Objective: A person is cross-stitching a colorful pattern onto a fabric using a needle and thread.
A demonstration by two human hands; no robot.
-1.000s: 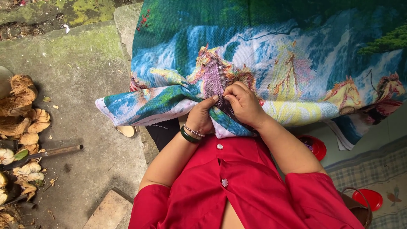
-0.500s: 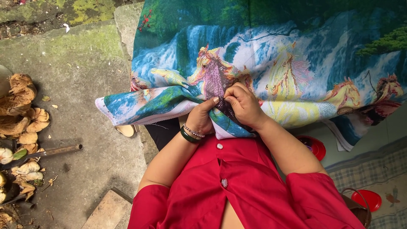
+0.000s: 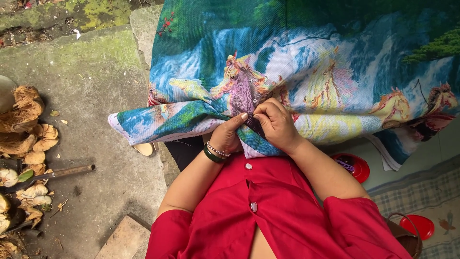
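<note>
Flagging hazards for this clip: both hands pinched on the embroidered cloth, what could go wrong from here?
1. The left hand and right hand pinch the same bunched spot of the embroidered cloth; any needle there is hidden, so a pricked finger seems possible.
2. The cloth's loose corner hangs over the dirty concrete floor near the husk pile; it might sag and get soiled.

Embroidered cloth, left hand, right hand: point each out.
embroidered cloth (image 3: 335, 72), head view, on its waterfall area.
left hand (image 3: 229, 135), head view, back of the hand.
right hand (image 3: 278, 123), head view, back of the hand.
</note>
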